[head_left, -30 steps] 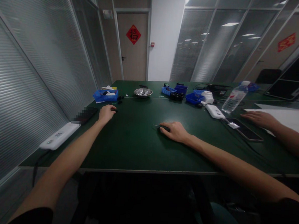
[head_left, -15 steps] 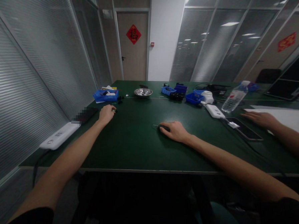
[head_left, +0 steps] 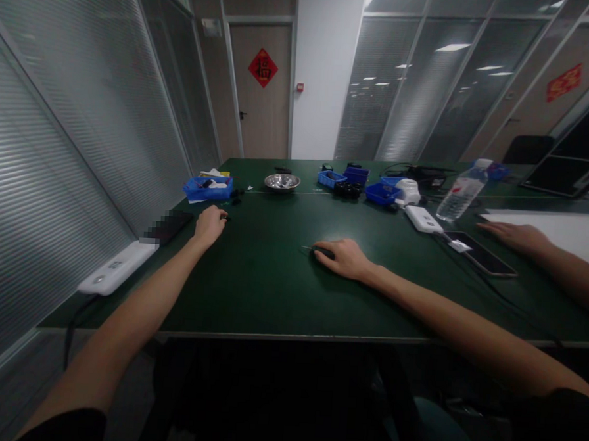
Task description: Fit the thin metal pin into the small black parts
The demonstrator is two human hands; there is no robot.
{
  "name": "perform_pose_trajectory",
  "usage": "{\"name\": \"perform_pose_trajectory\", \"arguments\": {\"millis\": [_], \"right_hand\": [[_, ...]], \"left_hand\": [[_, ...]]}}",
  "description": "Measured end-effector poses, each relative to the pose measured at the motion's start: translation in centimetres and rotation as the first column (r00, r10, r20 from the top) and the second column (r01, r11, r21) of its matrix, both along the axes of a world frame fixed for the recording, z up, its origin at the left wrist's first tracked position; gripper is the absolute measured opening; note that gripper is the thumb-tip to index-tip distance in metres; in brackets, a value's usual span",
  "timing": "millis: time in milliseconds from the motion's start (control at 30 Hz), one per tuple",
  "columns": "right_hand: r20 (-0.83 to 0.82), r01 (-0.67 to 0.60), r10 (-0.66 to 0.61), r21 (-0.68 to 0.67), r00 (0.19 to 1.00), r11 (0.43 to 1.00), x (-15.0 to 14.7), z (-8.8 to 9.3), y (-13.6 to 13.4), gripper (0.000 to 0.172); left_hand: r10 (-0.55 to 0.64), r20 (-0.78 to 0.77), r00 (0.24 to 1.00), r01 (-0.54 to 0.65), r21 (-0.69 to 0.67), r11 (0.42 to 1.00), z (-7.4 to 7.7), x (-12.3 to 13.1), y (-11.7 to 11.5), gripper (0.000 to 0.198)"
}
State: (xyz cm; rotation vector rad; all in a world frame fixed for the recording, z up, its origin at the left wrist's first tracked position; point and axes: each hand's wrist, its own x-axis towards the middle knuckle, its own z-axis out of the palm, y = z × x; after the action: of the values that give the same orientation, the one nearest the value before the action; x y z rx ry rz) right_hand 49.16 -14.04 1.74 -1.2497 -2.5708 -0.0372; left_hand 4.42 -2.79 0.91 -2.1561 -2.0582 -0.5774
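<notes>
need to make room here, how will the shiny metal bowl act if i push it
The metal bowl looks stiff, judging by its shiny surface. It seems unlikely to tip, being wide and shallow. The small pieces inside may shift, since they appear loose.

The green table (head_left: 266,291) carries a metal bowl (head_left: 281,189), blue trays (head_left: 208,193), a clear bottle (head_left: 464,192) and a phone (head_left: 490,258).

Smooth plastic, shiny metal
Bowl (head_left: 281,189) polished metal, bottle (head_left: 462,193) clear glossy plastic, blue bin (head_left: 209,194) plastic, sheet (head_left: 570,230) matt paper, table (head_left: 251,284) smooth (faint sheen).
</notes>
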Motion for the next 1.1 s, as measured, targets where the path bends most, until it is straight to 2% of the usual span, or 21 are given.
{"name": "perform_pose_trajectory", "arguments": {"millis": [400,667,1100], "right_hand": [[0.003,0.012,-0.013,0.018,1.0,1.0,-0.15,0.08,-0.2,0.048],[-0.003,-0.004,0.004,0.009,1.0,1.0,-0.08,0.18,-0.31,0.049],[0.007,0.001,-0.001,0.017,1.0,1.0,-0.01,-0.12,-0.06,0.05]], "left_hand": [[0.048,-0.098,0.994,-0.052,-0.038,0.998,0.72,0.74,-0.6,0.034],[0.009,-0.106,0.994,-0.007,0.018,1.0,0.69,0.6,-0.78,0.028],[-0.006,-0.055,0.998,0.007,0.014,1.0,0.56,0.84,-0.46,0.025]]}}
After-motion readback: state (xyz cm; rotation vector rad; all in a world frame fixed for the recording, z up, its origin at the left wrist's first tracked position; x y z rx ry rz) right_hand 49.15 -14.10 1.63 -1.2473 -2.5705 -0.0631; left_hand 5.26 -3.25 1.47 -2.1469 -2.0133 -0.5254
